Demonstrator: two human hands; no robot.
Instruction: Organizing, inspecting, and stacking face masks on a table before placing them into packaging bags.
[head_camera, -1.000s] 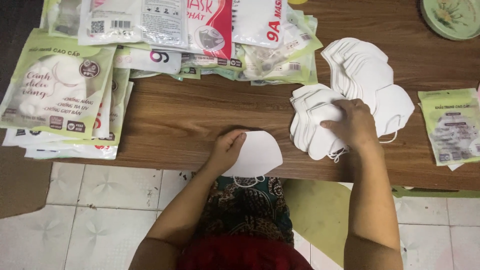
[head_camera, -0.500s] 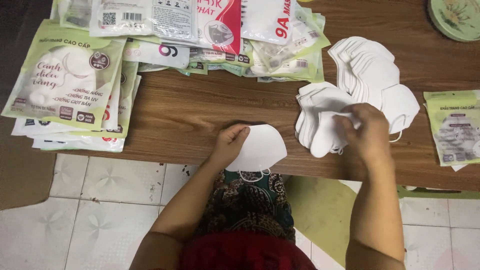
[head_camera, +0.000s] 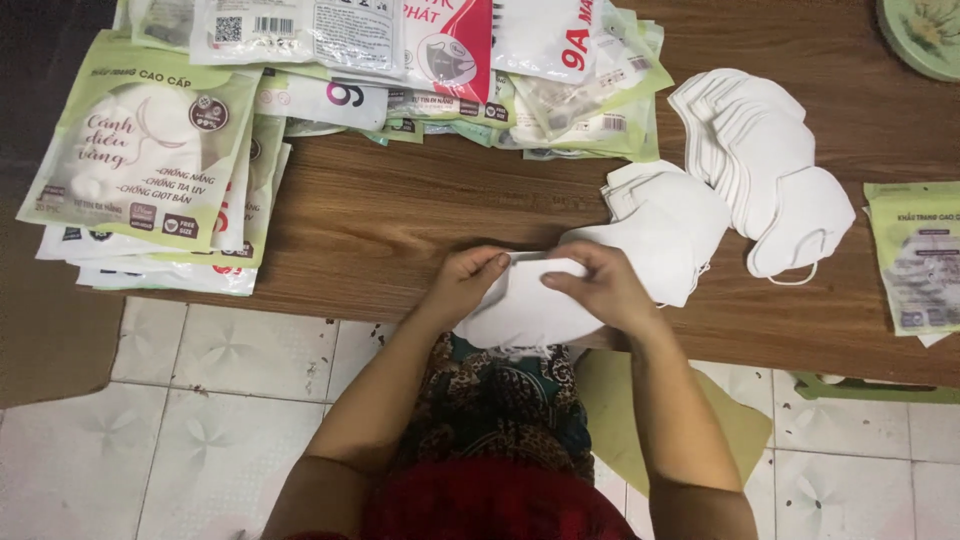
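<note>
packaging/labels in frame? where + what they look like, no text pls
Green-and-white pouch stack: table's left edge, flat rectangles, round white picture on top.
Mixed pouch pile: top centre, overlapping, clear, white and red, with a barcode label.
Pale green pouch: right edge, flat rectangle.
Both hands hold a white mask, unpackaged.

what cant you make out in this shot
Head view:
- How many white masks the left hand and right hand hold: they overlap and the fingers cover them.
- Green plate: cut off by the top right corner.
- Lower packets in the left stack: covered by the top pouch.
</note>
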